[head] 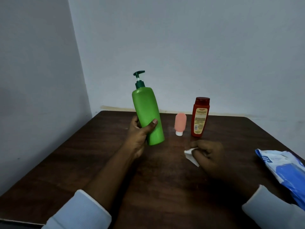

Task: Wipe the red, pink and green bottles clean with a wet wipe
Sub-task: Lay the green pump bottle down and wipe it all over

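Presently, head view. The left hand point(140, 134) grips the tall green plastic pump bottle point(147, 116) around its lower half, with the thumb across the front face and the fingers wrapped behind. The bottle is tilted, its dark green pump head leaning to the left. I cannot tell whether its base touches the dark brown wooden table point(99, 154) or sits just above it.

The right hand point(209, 154) is low over the table, to the right of the green bottle and apart from it. Its fingers are curled and pinch a crumpled white wet wipe point(189, 154). One corner of the wipe hangs down toward the tabletop. The wipe is not in contact with any bottle.

The small pink soft-sided bottle point(180, 123) stands inverted on its white cap, between the green bottle and the red one. The red plastic bottle with a dark red flip cap point(199, 118) stands upright just beside the pink one, toward the back of the table, with its printed yellow label facing the camera. The text on the label is too small to read.

A blue and white soft wipe pack point(283, 167) lies at the right edge of the table, partly cut off by the frame. Pale ribbed sleeve cuffs point(79, 212) cover both forearms near the bottom of the view. The plain grey-white walls point(181, 47) meet in a corner behind the table.
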